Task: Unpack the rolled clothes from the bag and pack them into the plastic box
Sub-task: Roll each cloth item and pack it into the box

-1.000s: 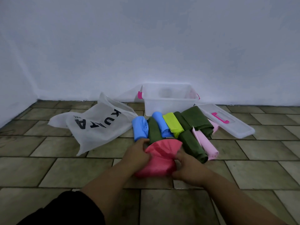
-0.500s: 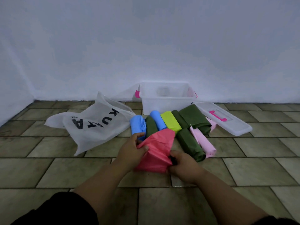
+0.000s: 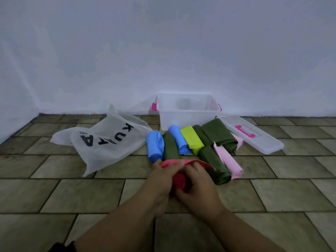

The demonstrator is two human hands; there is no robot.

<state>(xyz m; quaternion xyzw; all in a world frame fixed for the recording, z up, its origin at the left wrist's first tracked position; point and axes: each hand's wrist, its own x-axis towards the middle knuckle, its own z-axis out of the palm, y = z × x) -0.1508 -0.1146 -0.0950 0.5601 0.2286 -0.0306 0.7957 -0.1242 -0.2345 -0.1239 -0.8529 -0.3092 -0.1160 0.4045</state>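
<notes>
Both hands are wrapped round a red cloth point(image 3: 179, 180) on the tiled floor; my left hand point(image 3: 161, 180) grips its left side and my right hand point(image 3: 199, 186) its right side, covering most of it. Beyond lie several rolled clothes: two blue rolls point(image 3: 155, 146) point(image 3: 179, 138), dark green rolls point(image 3: 171, 149) point(image 3: 214, 160), a lime roll point(image 3: 192, 139), a larger green bundle point(image 3: 220, 133) and a pink roll point(image 3: 230, 161). The white bag point(image 3: 109, 140) printed KURTA lies flat at the left. The clear plastic box point(image 3: 187, 113) stands open against the wall.
The box's clear lid point(image 3: 254, 135) with a pink handle lies on the floor right of the box. A white wall runs behind everything and along the far left. Bare floor tiles spread to the left, right and near side.
The red cloth was loosely spread between my hands; both hands have closed in together and bunched it into a tighter bundle nearer to me.
</notes>
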